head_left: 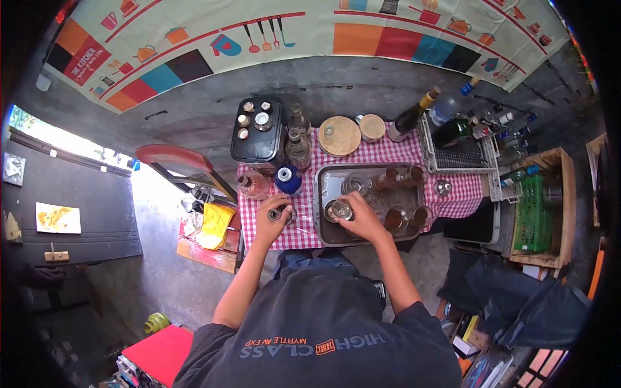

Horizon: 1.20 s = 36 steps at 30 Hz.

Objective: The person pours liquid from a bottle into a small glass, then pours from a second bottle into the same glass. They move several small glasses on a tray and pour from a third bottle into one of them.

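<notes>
Left hand [269,220] grips a bottle [275,213]; right hand [363,220] pinches a glass [342,208] at 8 o'clock over the tray [317,204]. Steadying both seems the step; the next move calls for avoiding the brown glasses [396,220] at 3 o'clock.

The single view looks from my head, forward and steeply down past my shirt [310,310], with my left hand [275,215] and right hand [357,218] near over the surface [303,237], its wide, curved field reaching the wall [213,84] ahead.
</notes>
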Available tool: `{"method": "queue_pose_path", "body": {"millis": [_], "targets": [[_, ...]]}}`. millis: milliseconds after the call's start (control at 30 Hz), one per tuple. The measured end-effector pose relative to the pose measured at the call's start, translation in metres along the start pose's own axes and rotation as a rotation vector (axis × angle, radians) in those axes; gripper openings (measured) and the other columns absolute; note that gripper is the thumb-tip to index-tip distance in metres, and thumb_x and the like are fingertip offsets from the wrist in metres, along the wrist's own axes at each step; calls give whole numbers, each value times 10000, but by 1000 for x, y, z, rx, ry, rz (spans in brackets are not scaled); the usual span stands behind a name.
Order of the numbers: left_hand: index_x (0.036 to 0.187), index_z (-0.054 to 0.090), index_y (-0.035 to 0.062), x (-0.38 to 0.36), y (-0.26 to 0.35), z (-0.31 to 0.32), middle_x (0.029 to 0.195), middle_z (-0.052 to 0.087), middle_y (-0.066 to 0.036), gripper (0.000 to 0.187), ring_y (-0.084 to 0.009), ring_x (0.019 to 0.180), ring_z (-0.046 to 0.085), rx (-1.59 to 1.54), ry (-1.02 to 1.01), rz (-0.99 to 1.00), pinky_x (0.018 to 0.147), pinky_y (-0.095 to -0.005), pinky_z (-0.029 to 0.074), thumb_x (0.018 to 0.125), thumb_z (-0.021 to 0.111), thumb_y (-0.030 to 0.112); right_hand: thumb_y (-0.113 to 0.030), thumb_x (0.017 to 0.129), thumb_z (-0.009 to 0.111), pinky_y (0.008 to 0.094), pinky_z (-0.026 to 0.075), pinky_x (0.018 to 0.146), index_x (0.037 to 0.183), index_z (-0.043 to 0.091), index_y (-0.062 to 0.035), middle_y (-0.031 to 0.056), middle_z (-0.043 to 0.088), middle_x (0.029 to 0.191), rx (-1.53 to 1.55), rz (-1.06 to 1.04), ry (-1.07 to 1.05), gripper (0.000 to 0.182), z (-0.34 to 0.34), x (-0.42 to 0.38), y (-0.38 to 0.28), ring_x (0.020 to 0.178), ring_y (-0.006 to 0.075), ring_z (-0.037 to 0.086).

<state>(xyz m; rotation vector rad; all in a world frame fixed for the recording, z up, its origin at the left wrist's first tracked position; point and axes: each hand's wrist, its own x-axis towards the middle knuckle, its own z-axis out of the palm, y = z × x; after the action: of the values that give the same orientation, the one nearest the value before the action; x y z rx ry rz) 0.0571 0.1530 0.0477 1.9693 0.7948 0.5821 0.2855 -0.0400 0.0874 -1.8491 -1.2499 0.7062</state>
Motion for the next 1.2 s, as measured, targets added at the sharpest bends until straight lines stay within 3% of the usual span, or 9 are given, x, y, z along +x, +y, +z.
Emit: {"method": "queue_pose_path", "body": {"millis": [200,333,467,500,633,767,867,1033,1200], "targets": [[1031,749,75,-8,32,12,1020,763,-92,177,-269,1229,630,62,-17,-44,1152,-512,300,886,731,174,-179,800,795,430,502,936,1252,582,-39,147,571,1183,75,-65,-61,520,-19,-3,-23,1111,371,613],[1027,748,65,-9,60,9,895,762,-83,171,-260,956,717,104,-130,-29,1198,-520,269,894,717,168,-175,792,805,420,505,931,1263,584,-41,143,574,1186,100,-125,-54,537,-34,-9,-39,1098,365,618],[965,746,41,-11,93,12,843,746,-111,125,-251,817,719,85,-135,81,1156,-494,367,903,691,134,-174,787,812,420,509,919,1268,586,-36,146,579,1180,128,-198,-49,549,-50,-17,-56,1093,357,626],[941,746,29,-11,100,14,836,739,-126,118,-255,790,715,106,-137,125,1005,-428,501,901,686,122,-173,786,813,420,511,915,1268,588,-34,148,580,1179,131,-214,-50,550,-53,-19,-59,1089,355,629],[878,725,23,-12,139,20,782,710,-178,117,-346,746,710,100,-153,67,668,-416,530,874,722,140,-162,778,816,416,516,900,1264,594,-28,148,587,1168,144,-265,-34,551,-66,-29,-73,1070,350,641],[844,732,30,-6,174,21,654,657,-184,162,-355,594,671,129,-223,50,561,-413,498,877,734,189,-116,736,842,382,511,917,1245,612,-11,148,606,1152,180,-292,-23,568,-86,-42,-88,1062,314,644],[798,687,6,-2,200,18,611,621,-145,194,-206,503,557,162,-302,88,520,-365,435,901,727,165,-151,765,825,417,522,898,1277,586,-34,154,590,1159,131,-330,21,578,-99,-50,-94,1056,358,642],[786,682,-20,4,233,15,615,609,-222,225,-423,583,614,295,-426,186,578,-467,462,843,708,196,-176,762,825,422,529,887,1268,589,-39,148,591,1160,51,-337,57,575,-118,-61,-103,1045,365,644],[783,706,-25,14,272,9,665,638,-252,193,-428,667,667,458,-570,103,650,-486,512,787,681,166,-197,740,850,405,530,872,1265,616,-36,150,606,1160,26,-355,75,597,-128,-68,-105,1036,345,651]]}}
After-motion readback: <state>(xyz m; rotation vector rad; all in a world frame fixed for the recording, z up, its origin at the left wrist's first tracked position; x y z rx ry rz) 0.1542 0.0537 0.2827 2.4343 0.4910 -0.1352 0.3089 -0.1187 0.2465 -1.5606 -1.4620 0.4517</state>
